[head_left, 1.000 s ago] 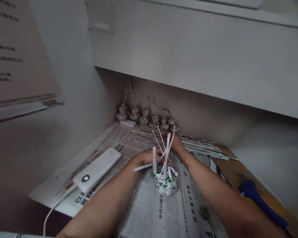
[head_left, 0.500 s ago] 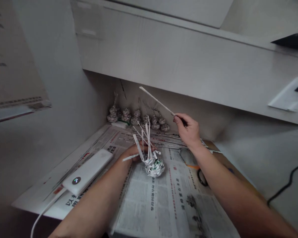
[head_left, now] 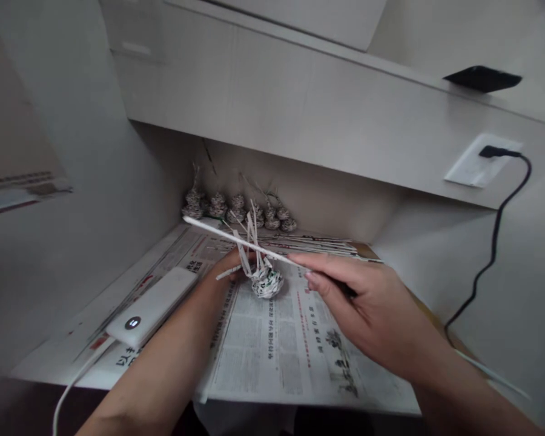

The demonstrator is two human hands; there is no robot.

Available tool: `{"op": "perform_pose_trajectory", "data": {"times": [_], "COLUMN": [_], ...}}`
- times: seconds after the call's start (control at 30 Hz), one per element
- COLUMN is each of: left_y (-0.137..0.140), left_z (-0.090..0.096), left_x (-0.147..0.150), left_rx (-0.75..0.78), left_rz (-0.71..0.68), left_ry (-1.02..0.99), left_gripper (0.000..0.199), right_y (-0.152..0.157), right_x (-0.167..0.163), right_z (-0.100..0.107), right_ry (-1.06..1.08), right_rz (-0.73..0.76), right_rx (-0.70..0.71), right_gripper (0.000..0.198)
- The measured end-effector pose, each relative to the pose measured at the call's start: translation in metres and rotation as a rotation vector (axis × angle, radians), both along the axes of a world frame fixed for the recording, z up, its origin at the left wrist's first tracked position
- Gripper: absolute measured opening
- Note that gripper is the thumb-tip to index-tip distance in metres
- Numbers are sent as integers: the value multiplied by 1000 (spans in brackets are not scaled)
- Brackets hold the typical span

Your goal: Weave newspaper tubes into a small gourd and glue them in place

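My left hand [head_left: 237,264] is closed on the far side of a small woven paper gourd [head_left: 267,283], its fingers mostly hidden by upright strips. Loose paper strips [head_left: 251,233] stick up from the top of this weaving, and one points left. Between thumb and fingers, my right hand [head_left: 352,290] pinches a long rolled paper stick [head_left: 227,235]. That stick slants up to the left, passing in front of the upright strips from my viewpoint; I cannot tell whether it touches them.
Several finished woven gourds [head_left: 236,209] line the back wall. Rolled paper sticks [head_left: 318,243] lie in front of them on newspaper [head_left: 249,339]. A white power bank [head_left: 157,306] with a cable lies at left. A black cord [head_left: 493,254] hangs from a wall socket [head_left: 467,172].
My right hand has come down and nearer, swinging the paper stick low across the gourd's strips. The left hand still holds the gourd. The whole view has shifted rightward.
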State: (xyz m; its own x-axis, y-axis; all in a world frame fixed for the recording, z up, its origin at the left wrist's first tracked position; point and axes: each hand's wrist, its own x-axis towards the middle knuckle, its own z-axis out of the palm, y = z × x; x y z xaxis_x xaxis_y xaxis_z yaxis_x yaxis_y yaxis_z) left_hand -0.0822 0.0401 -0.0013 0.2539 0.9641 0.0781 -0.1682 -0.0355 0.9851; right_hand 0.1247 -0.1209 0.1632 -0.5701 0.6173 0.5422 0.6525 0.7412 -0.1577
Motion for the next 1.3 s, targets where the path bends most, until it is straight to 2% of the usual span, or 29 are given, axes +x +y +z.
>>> {"op": "perform_pose_trajectory", "data": {"times": [0.17,0.23,0.33,0.47,0.67,1.13,1.3], "left_y": [-3,-4,-4,-3,-2,-3,-5], "left_z": [2,2,0,-2,-3,-2,0], "left_x": [-1,1,2,4,5,7,8], "left_rx": [-38,-44,-47,-46,-54,-51,-23], "left_rz": [-62,-75,-98,-96,-90,-71,-73], "left_ry": [-96,-113,-120,-105,-76,-50,-30], "left_gripper": [16,17,19,19,20,24,22], "right_y": [4,7,7,4,3,12,17], "right_x": [35,48,58,58,57,55,54], "right_z": [-26,-30,-28,-25,-29,-46,-53], "right_ry": [-186,-234,-183,-80,-75,-156,-212], "right_rz": [-229,-291,-357,-306,-312,-302,-335], "right_rx": [93,139,204,242,310,305,221], "right_gripper": [28,23,22,21,18,19,21]}}
